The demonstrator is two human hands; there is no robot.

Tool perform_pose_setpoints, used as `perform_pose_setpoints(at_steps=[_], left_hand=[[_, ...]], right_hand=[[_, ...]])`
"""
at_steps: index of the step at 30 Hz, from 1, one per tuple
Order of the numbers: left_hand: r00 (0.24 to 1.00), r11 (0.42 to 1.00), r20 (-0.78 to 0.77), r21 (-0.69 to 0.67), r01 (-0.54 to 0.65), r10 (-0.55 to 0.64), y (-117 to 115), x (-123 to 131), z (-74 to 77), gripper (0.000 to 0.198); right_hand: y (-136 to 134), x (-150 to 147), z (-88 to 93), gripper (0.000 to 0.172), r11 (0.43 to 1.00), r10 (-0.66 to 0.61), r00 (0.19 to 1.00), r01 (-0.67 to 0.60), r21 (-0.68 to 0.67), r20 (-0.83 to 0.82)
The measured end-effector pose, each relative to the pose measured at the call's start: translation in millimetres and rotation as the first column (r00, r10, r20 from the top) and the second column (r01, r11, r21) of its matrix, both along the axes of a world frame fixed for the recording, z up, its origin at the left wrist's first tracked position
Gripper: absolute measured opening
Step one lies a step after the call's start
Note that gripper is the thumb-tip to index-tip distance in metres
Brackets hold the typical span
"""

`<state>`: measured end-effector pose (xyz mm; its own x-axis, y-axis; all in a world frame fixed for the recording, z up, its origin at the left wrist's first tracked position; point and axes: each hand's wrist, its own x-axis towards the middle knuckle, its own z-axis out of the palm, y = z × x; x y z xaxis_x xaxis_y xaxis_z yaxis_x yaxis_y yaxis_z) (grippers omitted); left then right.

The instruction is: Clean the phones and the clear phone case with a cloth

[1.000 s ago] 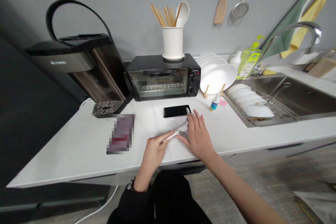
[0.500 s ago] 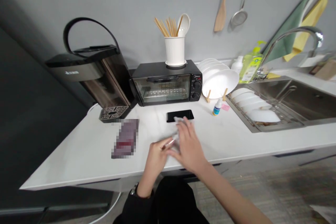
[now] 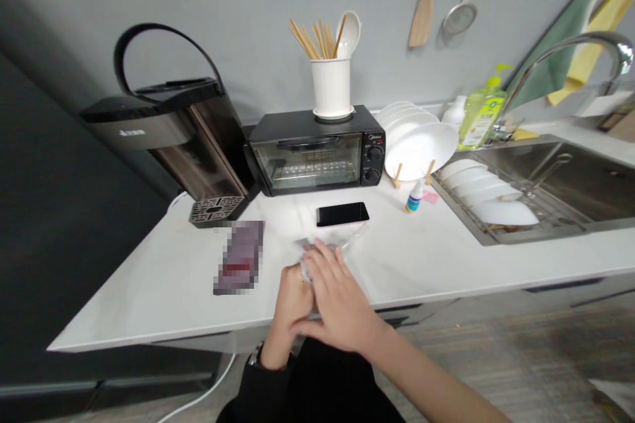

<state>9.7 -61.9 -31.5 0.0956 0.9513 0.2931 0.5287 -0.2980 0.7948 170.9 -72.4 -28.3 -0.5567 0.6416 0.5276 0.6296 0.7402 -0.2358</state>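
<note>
My left hand [image 3: 292, 297] is closed in a fist in front of the counter's near edge, around crumpled clear plastic film [image 3: 306, 272]. Across its knuckles lies my right hand [image 3: 340, 301], fingers stretched out and thumb apart, touching the left hand and the film. More of the film shows beyond the right fingertips and trails to the right. What the film wraps, if anything, is hidden. Just past the hands a black phone [image 3: 342, 214] rests on the white counter [image 3: 411, 264]. Left of them lies a blurred-out purple flat item [image 3: 241, 258].
A water dispenser [image 3: 198, 145] and a toaster oven [image 3: 315, 158] stand at the back. White plates [image 3: 421, 149] lean in a rack, with a small bottle [image 3: 415, 198] before them. A sink [image 3: 585, 178] with dishes is at right. A spatula [image 3: 423, 16] and strainer hang above.
My right hand has slid left and nearer, over the left hand's knuckles, its fingers now straighter. The film has shifted away from the phone, which is now uncovered. The view has moved slightly.
</note>
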Motion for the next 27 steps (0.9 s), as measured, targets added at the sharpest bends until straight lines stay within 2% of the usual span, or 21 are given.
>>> perform_pose_setpoints(at_steps=[2,3,5,7,8,9,11,13,15,17,19,21,24,25,27], left_hand=[[1.000,1.000,-0.002,0.001,-0.007,0.007,0.0,-1.8,-1.0,0.025],[1.000,1.000,0.000,-0.002,-0.009,0.009,0.1,-1.4,-1.9,0.026],[1.000,1.000,0.022,-0.019,0.012,-0.011,0.5,1.5,-4.0,0.028],[0.997,0.998,0.051,-0.035,0.052,-0.050,0.9,4.3,-5.4,0.029],[0.997,0.997,0.056,-0.035,0.062,-0.060,1.0,4.7,-5.8,0.030],[0.997,0.998,0.053,-0.031,0.061,-0.059,1.1,4.2,-5.9,0.029],[0.999,0.999,0.027,-0.012,0.031,-0.030,0.8,1.5,-5.6,0.026],[1.000,1.000,0.011,-0.004,0.010,-0.010,0.5,-0.8,-4.8,0.025],[1.000,1.000,0.013,-0.012,0.008,-0.007,0.2,0.0,-3.7,0.028],[0.999,0.999,0.037,-0.026,0.024,-0.023,0.3,3.3,-2.5,0.028],[0.997,0.998,0.062,-0.031,0.047,-0.045,0.4,6.1,-1.4,0.027],[0.997,0.999,0.062,-0.025,0.047,-0.046,0.3,5.8,-1.0,0.027],[0.999,1.000,0.036,-0.010,0.006,-0.006,0.1,1.6,-2.0,0.029],[0.999,1.000,0.034,-0.009,-0.006,0.006,0.2,0.7,-2.4,0.030],[0.999,1.000,0.039,-0.016,-0.011,0.012,0.3,1.1,-3.0,0.029]], right_hand=[[-1.2,0.4,1.5,0.094,0.996,0.084,0.996,-0.084,-0.001,0.042],[2.7,7.0,2.0,0.091,0.998,0.059,0.997,-0.059,0.000,0.046],[14.5,24.4,2.3,0.088,0.996,-0.095,0.995,0.095,-0.001,0.018],[21.4,33.2,2.0,0.089,0.966,-0.260,0.965,0.260,-0.014,-0.038],[20.3,31.2,1.6,0.091,0.960,-0.279,0.959,0.278,-0.016,-0.054],[16.3,25.4,1.2,0.093,0.970,-0.245,0.968,0.244,-0.014,-0.057],[4.5,9.5,0.6,0.098,0.997,-0.080,0.996,0.080,-0.003,-0.028],[-2.1,1.5,0.9,0.099,0.998,0.064,0.998,-0.064,-0.001,0.019],[3.0,8.9,1.9,0.093,0.999,0.039,0.999,-0.039,-0.004,0.027],[14.9,23.4,3.0,0.085,0.993,-0.122,0.992,0.122,0.000,-0.012],[21.7,29.8,3.8,0.087,0.964,-0.264,0.962,0.265,0.000,-0.064],[16.9,22.6,3.9,0.094,0.975,-0.221,0.974,0.221,0.006,-0.059],[3.1,7.5,3.1,0.100,0.999,0.044,0.999,-0.044,0.013,0.028],[2.3,7.9,2.8,0.098,0.996,0.088,0.995,-0.088,0.008,0.052],[8.3,18.4,2.3,0.092,1.000,0.022,0.998,-0.023,0.004,0.064]])
